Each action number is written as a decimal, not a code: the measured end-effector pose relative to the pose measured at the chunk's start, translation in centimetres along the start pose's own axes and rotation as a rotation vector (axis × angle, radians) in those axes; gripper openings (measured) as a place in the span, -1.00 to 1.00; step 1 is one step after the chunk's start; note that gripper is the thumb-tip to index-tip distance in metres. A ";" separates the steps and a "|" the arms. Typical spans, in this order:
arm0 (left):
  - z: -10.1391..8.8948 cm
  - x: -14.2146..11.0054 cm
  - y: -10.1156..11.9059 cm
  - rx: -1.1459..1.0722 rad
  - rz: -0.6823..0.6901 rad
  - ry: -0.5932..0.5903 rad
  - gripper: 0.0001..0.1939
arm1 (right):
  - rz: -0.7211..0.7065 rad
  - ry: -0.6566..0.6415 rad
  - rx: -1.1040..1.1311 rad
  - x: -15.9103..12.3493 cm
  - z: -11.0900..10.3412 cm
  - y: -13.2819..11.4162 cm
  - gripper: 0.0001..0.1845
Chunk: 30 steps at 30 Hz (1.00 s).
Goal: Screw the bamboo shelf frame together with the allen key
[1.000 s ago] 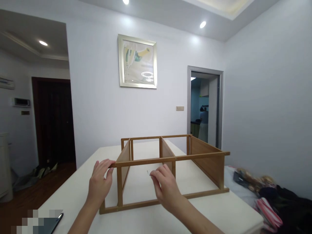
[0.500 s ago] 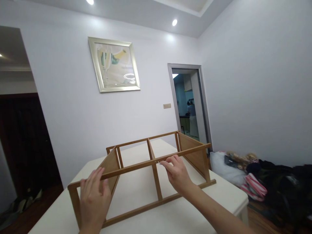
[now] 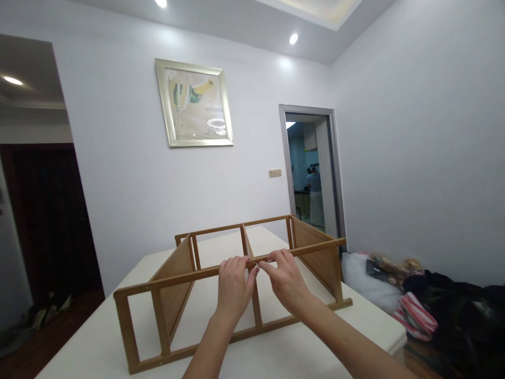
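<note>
A wooden shelf frame lies on its side on a white table. Its panels and crossbars join long rails. My left hand is closed over the top rail near the middle crossbar, fingers on top and thumb in front. Beside it my right hand pinches a small, thin, shiny metal piece at the joint of rail and crossbar. The piece is too small to tell its exact kind. The thumb of my left hand is very close to it.
To the right of the table lie a white bag, a pink striped cloth and dark clothes. Beyond an open doorway stands a person. A framed picture hangs on the wall.
My left hand has moved right along the top rail, from its left end to the middle joint beside my right hand. My right hand stays there. The view has shifted slightly left.
</note>
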<state>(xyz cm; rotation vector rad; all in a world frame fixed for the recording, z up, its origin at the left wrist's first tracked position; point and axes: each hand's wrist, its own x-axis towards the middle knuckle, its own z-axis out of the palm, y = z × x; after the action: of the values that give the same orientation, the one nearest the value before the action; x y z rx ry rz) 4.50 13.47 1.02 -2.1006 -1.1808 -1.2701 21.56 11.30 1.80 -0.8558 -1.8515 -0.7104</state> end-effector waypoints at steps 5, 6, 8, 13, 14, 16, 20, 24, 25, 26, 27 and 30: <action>-0.3 -0.5 -0.8 -0.015 -0.008 0.008 -0.84 | -0.010 -0.030 0.021 0.3 -0.2 -0.4 -0.75; -0.3 -0.6 -0.9 -0.020 -0.010 0.007 -0.84 | -0.017 -0.033 0.026 0.3 -0.2 -0.5 -0.75; -0.5 -0.7 -1.0 -0.035 -0.008 0.002 -0.84 | -0.031 -0.041 0.036 0.5 0.0 -0.8 -0.74; -1.0 -0.7 -1.0 -0.062 -0.005 0.004 -0.81 | -0.045 -0.069 0.038 1.0 0.4 -1.2 -0.76; -1.2 -0.7 -1.0 -0.067 -0.008 0.006 -0.80 | -0.045 -0.075 0.035 1.1 0.4 -1.3 -0.76; -1.4 -0.7 -1.0 -0.077 -0.012 0.003 -0.80 | -0.046 -0.089 0.029 1.2 0.3 -1.3 -0.75; -1.8 -0.9 -1.0 -0.091 -0.018 0.001 -0.82 | -0.059 -0.120 0.019 1.5 0.2 -1.4 -0.76; -2.1 -1.0 -1.1 -0.110 -0.026 0.002 -0.83 | -0.058 -0.153 0.016 1.7 0.1 -1.6 -0.74; -2.1 -1.0 -1.1 -0.115 -0.028 0.002 -0.83 | -0.059 -0.161 0.013 1.7 0.1 -1.6 -0.74; -2.1 -1.1 -1.1 -0.119 -0.031 0.003 -0.83 | -0.061 -0.168 0.008 1.8 0.1 -1.7 -0.74; -2.2 -1.1 -1.1 -0.123 -0.034 0.002 -0.83 | -0.064 -0.173 0.003 1.8 0.1 -1.7 -0.74; -2.3 -1.1 -1.1 -0.135 -0.045 -0.004 -0.84 | -0.071 -0.176 -0.012 1.8 0.1 -1.8 -0.73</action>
<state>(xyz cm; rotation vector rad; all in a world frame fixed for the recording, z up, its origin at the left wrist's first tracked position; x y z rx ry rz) 2.19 11.99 1.12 -2.1833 -1.1806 -1.4024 19.50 10.76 3.27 -0.8875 -2.0444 -0.7100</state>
